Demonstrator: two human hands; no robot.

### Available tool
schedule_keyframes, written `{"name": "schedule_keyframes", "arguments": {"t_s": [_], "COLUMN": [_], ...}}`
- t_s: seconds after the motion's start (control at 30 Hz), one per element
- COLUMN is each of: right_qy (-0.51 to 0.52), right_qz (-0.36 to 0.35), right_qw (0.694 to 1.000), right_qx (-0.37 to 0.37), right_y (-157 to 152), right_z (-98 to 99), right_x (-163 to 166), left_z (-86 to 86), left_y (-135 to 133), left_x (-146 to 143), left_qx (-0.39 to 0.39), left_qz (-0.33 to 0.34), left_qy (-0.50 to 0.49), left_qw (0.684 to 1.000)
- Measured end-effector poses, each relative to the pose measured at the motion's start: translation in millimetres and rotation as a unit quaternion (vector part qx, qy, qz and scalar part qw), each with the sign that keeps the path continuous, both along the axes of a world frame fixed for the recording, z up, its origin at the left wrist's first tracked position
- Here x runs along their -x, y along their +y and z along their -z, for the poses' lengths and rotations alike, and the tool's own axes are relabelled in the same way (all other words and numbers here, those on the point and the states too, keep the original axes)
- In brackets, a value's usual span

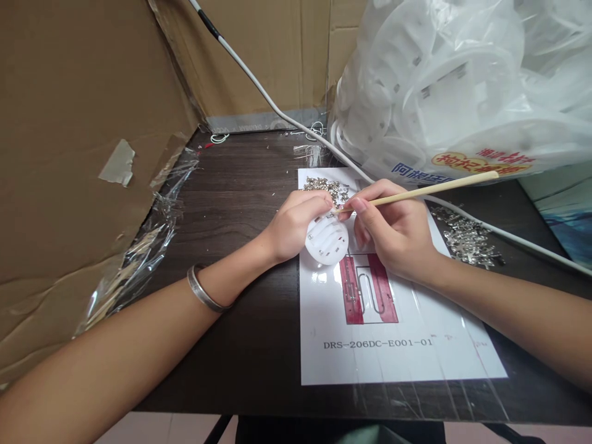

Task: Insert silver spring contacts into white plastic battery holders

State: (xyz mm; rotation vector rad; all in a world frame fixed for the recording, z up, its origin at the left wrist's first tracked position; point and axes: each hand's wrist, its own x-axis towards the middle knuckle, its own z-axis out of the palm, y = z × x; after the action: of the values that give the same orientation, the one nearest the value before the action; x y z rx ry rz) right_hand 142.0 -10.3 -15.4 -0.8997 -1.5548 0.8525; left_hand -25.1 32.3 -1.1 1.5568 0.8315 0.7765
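My left hand point(296, 225) is curled around a round white plastic part point(327, 242) with ribbed slots, holding it on a white instruction sheet point(398, 345). My right hand point(393, 231) pinches a thin wooden stick point(430, 191) like a pen, its tip resting at the top edge of the white part by my left fingertips. A small heap of metal clips point(326, 186) lies just behind both hands on the sheet. I wear a silver bangle point(203, 290) on the left wrist.
A clear bag of white plastic parts point(462, 86) fills the back right. A second pile of metal clips point(467, 237) lies to the right. A white cable point(259, 86) crosses the dark table point(240, 203). Cardboard walls point(69, 154) with loose plastic film stand at left and back.
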Motion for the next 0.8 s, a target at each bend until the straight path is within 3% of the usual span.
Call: {"name": "schedule_keyframes", "arguments": {"t_s": [0.8], "right_qy": [-0.008], "right_qz": [-0.018], "right_qw": [1.0], "right_qx": [0.012], "right_y": [-1.9], "right_z": [0.2], "right_x": [0.6], "left_z": [2.9], "left_y": [1.0], "left_x": [0.9], "left_qx": [-0.045], "left_qz": [0.022], "left_qy": [0.011], "left_qw": [0.999]}}
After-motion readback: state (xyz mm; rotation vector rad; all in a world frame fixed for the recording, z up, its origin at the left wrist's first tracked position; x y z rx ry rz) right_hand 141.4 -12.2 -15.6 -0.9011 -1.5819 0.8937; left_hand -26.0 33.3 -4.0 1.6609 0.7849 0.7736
